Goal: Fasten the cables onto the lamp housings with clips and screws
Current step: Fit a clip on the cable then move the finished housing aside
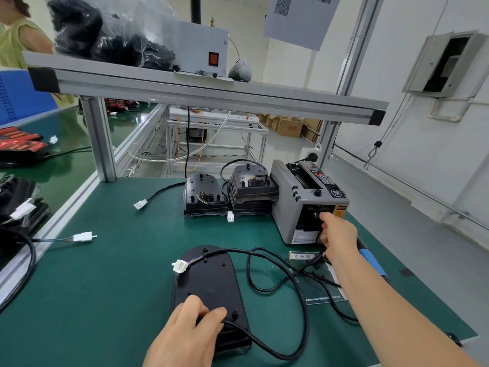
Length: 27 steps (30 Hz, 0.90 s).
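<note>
A black lamp housing (pixel 211 282) lies back-up on the green mat in front of me. Its black cable (pixel 296 284) loops off to the right and back over the housing, ending in a white connector (pixel 180 266). My left hand (pixel 190 329) rests on the housing's near end, its fingers curled over the cable where it leaves the housing. My right hand (pixel 336 231) reaches to the outlet of the grey tape dispenser (pixel 299 202), thumb and forefinger pinching the tape at the slot.
Two more housings (pixel 203 197) (pixel 251 186) with cables stand left of the dispenser. A blue-handled tool (pixel 371 260) lies under my right forearm. Loose connectors (pixel 84 237) (pixel 140 204) lie on the mat. An aluminium shelf (pixel 211 94) spans overhead. A person stands at far left.
</note>
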{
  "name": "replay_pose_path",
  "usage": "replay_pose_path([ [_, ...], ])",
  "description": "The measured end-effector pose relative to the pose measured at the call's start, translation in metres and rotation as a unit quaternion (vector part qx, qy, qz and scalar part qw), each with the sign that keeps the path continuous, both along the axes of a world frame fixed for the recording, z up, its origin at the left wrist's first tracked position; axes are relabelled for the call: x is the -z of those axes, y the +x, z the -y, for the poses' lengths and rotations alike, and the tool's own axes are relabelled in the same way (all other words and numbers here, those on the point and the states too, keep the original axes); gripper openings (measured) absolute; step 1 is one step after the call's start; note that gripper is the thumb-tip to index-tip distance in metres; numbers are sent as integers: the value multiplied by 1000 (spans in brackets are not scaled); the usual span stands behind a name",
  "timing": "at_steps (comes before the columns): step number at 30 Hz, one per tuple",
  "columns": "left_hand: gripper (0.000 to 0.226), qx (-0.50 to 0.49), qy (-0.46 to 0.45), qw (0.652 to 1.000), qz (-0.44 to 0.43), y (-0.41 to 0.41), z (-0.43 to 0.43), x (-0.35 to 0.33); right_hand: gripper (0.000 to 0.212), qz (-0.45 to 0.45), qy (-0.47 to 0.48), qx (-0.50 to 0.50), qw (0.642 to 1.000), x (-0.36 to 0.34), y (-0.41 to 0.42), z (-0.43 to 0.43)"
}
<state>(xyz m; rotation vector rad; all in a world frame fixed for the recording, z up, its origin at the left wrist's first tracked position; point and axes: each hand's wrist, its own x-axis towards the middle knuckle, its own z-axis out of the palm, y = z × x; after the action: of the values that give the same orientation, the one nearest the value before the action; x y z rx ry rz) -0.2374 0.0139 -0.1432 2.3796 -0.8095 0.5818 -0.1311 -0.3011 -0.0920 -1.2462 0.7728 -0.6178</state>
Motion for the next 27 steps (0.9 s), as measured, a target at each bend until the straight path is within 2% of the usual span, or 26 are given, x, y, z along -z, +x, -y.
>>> replay_pose_path([
  [2, 69, -13, -4, 1000, -14, 0, 0, -2, 11, 6, 15, -39, 999, -3, -10, -1],
  [4, 64, -2, -17, 999, -28, 1, 0, -3, 10, 6, 15, -98, 995, -7, -22, -4],
  [5, 53, 10, -26, 999, -24, 2, -2, -3, 10, 10, 11, -131, 991, -9, -28, -7],
  [7, 19, 31, -39, 998, -35, 1, -7, -6, 15, 24, -5, -202, 979, -13, -40, -15],
  [12, 7, -26, -100, 989, -104, 10, -11, -16, 21, 13, -92, -376, 922, -17, -59, -57],
  [15, 12, -41, -155, 978, -134, 21, -7, -28, 20, -10, -162, -440, 883, -18, -62, -93],
  [17, 18, -38, -196, 961, -190, 28, -7, -38, 13, -25, -221, -474, 852, -19, -63, -117],
  [19, 18, -23, -213, 946, -243, 33, -7, -43, 10, -22, -240, -498, 833, -16, -62, -136],
  [23, 18, -38, -260, 920, -290, 37, -14, -44, 13, -9, -219, -521, 825, -10, -57, -160],
  [27, 16, -59, -314, 886, -337, 36, -20, -41, 23, -5, -241, -515, 822, -6, -53, -170],
])
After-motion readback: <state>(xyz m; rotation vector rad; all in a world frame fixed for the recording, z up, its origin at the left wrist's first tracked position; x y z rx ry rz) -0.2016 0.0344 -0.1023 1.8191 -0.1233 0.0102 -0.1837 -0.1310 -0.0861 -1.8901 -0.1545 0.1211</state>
